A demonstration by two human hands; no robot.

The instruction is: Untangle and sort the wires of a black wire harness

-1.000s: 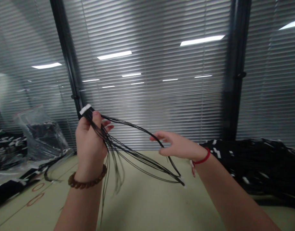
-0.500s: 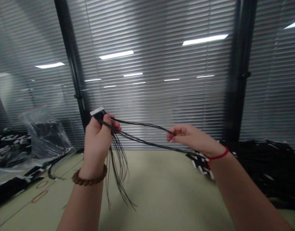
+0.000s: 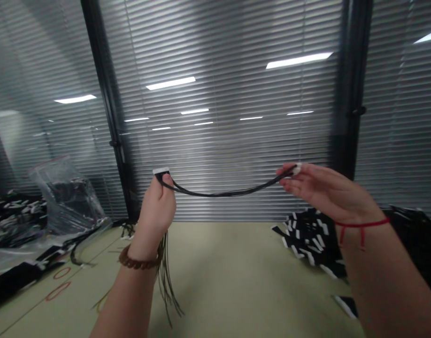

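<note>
While the hands (image 3: pixel 161 211) (image 3: pixel 317 185) pinch white connectors (image 3: pixel 161 171), black wires (image 3: pixel 222 193) sag, seemingly bundled

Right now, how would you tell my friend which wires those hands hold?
Find the window blinds behind the pale green table. In front, the left hand and right hand lift a black wire bundle. Only it sags between hands, white connectors at both ends.

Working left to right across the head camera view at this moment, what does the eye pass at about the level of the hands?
Pile of black wires with white connectors → clear plastic zip bag → left hand → black wire bundle → right hand
</note>
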